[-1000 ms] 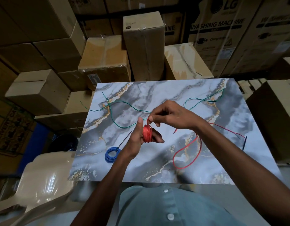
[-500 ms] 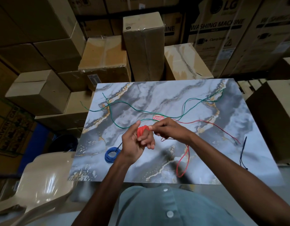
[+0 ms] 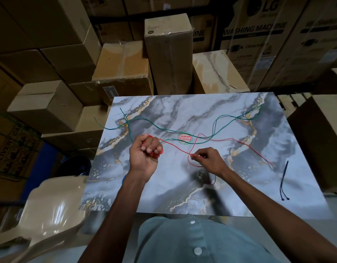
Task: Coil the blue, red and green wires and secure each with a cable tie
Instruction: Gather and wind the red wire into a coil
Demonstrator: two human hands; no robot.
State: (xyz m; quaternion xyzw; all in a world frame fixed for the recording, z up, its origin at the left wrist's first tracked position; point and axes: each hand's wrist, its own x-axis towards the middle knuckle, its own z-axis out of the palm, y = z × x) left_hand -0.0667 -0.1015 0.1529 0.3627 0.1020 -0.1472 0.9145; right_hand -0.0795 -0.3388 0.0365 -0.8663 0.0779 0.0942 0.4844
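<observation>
Two bare hands work a thin red insulated wire point(image 3: 175, 147) above a marble-patterned counter point(image 3: 182, 186). The left hand point(image 3: 144, 155) is curled tight round a small coil of it, red turns showing between the fingers point(image 3: 149, 149); the right hand point(image 3: 208, 158) pinches the loose strand close by, with the slack trailing right across the counter. Light, limp and springy by the look of it, the coil is best gripped across its turns to stop them unwinding.
</observation>
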